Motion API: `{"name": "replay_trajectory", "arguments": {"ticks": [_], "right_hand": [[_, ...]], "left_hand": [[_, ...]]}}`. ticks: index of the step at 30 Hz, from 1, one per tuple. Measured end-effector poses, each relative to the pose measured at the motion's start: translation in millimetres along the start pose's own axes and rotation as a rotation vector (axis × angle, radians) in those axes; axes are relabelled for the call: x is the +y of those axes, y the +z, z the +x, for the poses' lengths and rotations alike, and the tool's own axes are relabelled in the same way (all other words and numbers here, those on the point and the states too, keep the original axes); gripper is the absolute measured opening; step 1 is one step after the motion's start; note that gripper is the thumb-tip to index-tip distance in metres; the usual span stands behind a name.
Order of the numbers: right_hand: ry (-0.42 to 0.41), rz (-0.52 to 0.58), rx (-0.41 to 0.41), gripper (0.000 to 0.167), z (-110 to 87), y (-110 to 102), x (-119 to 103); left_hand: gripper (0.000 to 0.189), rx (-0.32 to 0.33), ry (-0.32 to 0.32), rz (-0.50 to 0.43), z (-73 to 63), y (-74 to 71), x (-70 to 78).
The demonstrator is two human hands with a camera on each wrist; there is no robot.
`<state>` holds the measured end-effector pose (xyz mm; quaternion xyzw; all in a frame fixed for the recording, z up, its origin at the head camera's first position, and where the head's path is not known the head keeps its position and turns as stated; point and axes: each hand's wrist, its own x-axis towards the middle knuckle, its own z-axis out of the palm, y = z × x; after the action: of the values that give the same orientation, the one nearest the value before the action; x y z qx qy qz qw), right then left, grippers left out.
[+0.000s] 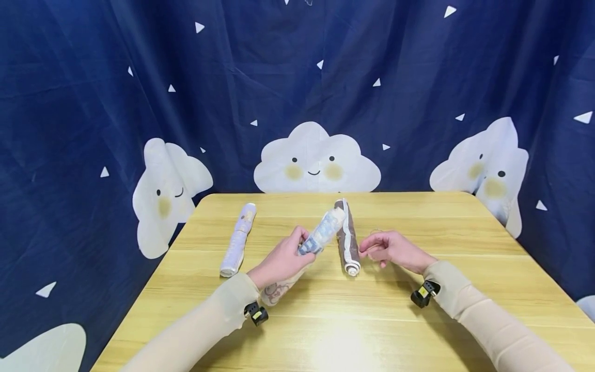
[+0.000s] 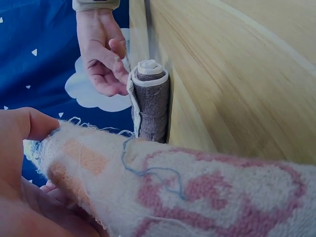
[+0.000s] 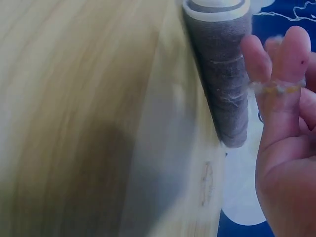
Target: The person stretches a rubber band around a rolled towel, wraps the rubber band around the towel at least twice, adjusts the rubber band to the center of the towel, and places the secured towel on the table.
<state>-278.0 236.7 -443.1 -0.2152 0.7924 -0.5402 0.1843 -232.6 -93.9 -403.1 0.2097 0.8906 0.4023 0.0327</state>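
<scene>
My left hand [image 1: 283,258] grips a rolled towel [image 2: 222,192] near its middle, the thumb and fingers curled round it. This roll is blue and white at its far end and white with pink and orange patterns nearer the wrist, with loose threads. It slants above the table, its far end overlapping a grey-brown rolled towel [image 1: 347,237] with white edging. Just right of that grey-brown roll is my right hand [image 1: 392,250], its fingers loosely bent. A thin, fuzzy yellowish band [image 3: 279,88] runs across its thumb; part of the band is hidden behind the digits.
A lilac rolled towel [image 1: 239,240] lies on the left part of the wooden table [image 1: 395,336]. Behind the table hangs a dark blue curtain [image 1: 279,62] with white clouds and triangles. Small black cameras [image 1: 424,293] are strapped to both wrists.
</scene>
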Motion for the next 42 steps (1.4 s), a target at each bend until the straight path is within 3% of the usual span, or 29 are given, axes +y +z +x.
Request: {"name": "replay_trajectory", "arguments": {"ticks": [7, 13, 24, 33, 38, 42], "right_hand": [[-0.016, -0.022, 0.059, 0.019, -1.6, 8, -2], [-0.049, -0.014, 0.093, 0.028, -4.7, 9, -3], [-0.048, -0.015, -0.035, 0.035, -9.1, 10, -5], [-0.086, -0.009, -0.049, 0.034, -5.6, 18, -11], [-0.098, 0.026, -0.038, 0.04, -5.8, 24, -19], [-0.09, 0.067, -0.011, 0.039, -6.2, 28, -24]], "left_hand": [[0.03, 0.005, 0.006, -0.003, -1.7, 1.6, -0.2], [0.03, 0.002, 0.004, -0.017, -1.6, 2.7, -2.9], [0.057, -0.014, 0.049, 0.023, -0.8, -0.1, -1.3], [0.045, -0.023, 0.127, 0.038, 1.1, 0.3, 1.1], [0.035, -0.031, 0.132, 0.045, 2.2, 0.7, 3.0], [0.038, -0.043, 0.125, 0.043, 2.2, -0.1, 6.5]]}}
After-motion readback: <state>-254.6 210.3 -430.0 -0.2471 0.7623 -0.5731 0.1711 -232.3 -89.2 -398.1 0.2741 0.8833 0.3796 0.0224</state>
